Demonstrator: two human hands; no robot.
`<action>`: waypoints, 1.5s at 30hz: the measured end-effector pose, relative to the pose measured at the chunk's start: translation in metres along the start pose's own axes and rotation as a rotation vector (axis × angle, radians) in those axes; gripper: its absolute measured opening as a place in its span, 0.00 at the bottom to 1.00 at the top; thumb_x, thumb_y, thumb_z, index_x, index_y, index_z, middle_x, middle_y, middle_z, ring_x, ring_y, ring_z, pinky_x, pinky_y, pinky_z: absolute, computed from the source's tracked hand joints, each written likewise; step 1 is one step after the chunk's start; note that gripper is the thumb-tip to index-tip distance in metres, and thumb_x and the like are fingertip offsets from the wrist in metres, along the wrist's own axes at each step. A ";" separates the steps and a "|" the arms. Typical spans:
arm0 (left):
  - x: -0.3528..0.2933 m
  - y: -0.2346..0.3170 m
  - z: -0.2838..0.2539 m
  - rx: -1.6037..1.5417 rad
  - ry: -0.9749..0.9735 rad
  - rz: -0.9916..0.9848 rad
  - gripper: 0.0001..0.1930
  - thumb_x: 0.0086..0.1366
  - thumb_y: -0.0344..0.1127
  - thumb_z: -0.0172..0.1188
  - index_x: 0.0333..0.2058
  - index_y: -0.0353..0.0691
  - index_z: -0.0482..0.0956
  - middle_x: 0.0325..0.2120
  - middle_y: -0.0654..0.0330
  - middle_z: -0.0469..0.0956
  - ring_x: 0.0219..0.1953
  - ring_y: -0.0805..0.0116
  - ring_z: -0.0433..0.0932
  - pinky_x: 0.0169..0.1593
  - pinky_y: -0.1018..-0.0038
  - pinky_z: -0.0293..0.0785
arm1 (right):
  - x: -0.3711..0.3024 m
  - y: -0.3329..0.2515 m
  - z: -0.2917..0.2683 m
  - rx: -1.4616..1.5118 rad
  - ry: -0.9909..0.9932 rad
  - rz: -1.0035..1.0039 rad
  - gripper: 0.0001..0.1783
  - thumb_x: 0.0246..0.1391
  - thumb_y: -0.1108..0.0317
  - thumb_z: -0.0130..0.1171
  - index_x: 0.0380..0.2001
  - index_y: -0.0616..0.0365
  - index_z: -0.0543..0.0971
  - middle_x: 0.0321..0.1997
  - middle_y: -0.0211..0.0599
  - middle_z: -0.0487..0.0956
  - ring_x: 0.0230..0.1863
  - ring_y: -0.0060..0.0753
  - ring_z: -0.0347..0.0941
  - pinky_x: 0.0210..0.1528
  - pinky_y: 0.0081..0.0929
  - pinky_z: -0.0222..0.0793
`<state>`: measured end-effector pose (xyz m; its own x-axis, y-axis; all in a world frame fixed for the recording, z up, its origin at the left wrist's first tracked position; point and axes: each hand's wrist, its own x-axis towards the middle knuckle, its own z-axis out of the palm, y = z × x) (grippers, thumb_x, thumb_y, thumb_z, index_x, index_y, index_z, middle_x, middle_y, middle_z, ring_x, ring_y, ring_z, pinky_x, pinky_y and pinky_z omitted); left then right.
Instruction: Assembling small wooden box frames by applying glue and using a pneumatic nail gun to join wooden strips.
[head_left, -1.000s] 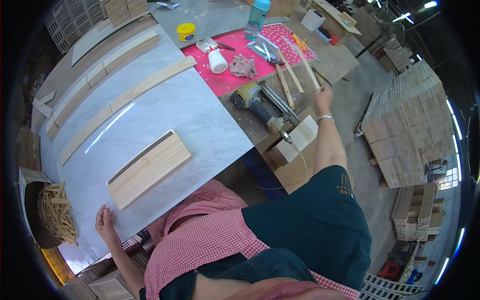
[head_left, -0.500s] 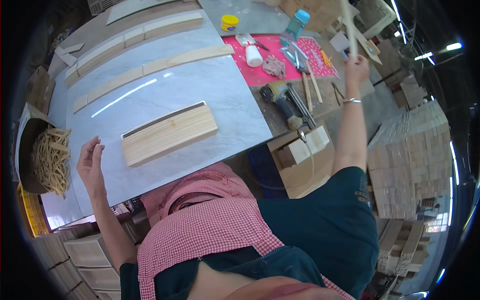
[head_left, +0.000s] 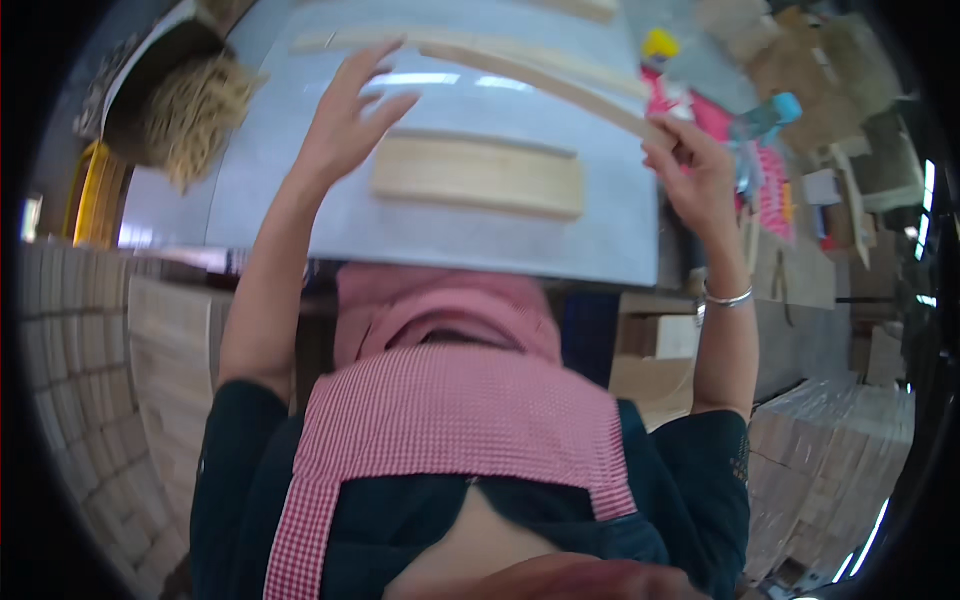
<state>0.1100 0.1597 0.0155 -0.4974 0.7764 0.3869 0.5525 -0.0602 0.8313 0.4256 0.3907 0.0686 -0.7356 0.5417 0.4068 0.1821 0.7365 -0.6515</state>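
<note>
My right hand (head_left: 695, 170) grips one end of a long, thin wooden strip (head_left: 560, 88), which reaches leftward above the table. Near the strip's other end, my left hand (head_left: 355, 115) is raised with its fingers apart, holding nothing. A pale wooden box (head_left: 478, 178) with a slim lighter edge along its far side lies on the table, below and between both hands. Behind the held strip, a row of flat wooden pieces (head_left: 520, 52) runs across the tabletop, partly blurred.
The pale marbled table (head_left: 300, 235) carries the work. At its left stands a bin with a heap of tan bands (head_left: 200, 115), beside a yellow crate (head_left: 97, 195). A blue-capped bottle (head_left: 768, 115), a yellow tub (head_left: 659, 46) and a pink mat (head_left: 775, 190) lie right.
My right hand has swung in from the far right, bringing the strip over the table. My left hand has moved up and opened beside the strip. The whole view has turned.
</note>
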 end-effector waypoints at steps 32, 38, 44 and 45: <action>-0.002 -0.092 0.005 0.140 -0.135 -0.190 0.13 0.64 0.35 0.64 0.42 0.33 0.87 0.32 0.60 0.86 0.31 0.73 0.80 0.40 0.78 0.77 | 0.000 0.089 0.103 -0.029 -0.045 0.119 0.08 0.55 0.71 0.62 0.37 0.60 0.85 0.35 0.29 0.85 0.35 0.27 0.75 0.43 0.22 0.71; -0.005 -0.091 0.006 0.158 -0.130 -0.220 0.13 0.64 0.35 0.64 0.43 0.33 0.86 0.32 0.60 0.86 0.32 0.73 0.80 0.40 0.79 0.77 | -0.003 0.085 0.106 -0.054 -0.045 0.126 0.08 0.57 0.72 0.63 0.37 0.62 0.85 0.35 0.29 0.85 0.35 0.24 0.75 0.44 0.20 0.71; -0.006 -0.093 0.007 0.181 -0.110 -0.217 0.13 0.65 0.35 0.65 0.44 0.34 0.87 0.32 0.59 0.86 0.32 0.73 0.81 0.40 0.79 0.78 | -0.004 0.086 0.108 -0.020 -0.040 0.146 0.07 0.57 0.73 0.62 0.37 0.62 0.85 0.35 0.29 0.85 0.36 0.24 0.75 0.44 0.20 0.71; -0.006 -0.094 0.007 0.185 -0.105 -0.215 0.13 0.65 0.36 0.65 0.44 0.34 0.87 0.32 0.59 0.86 0.32 0.73 0.81 0.40 0.79 0.78 | -0.004 0.087 0.108 -0.001 -0.040 0.156 0.07 0.57 0.73 0.62 0.37 0.62 0.85 0.35 0.29 0.85 0.36 0.24 0.75 0.44 0.20 0.71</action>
<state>0.0660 0.1650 -0.0675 -0.5497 0.8201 0.1590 0.5592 0.2198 0.7993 0.3733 0.4087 -0.0588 -0.7240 0.6328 0.2746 0.2970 0.6453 -0.7038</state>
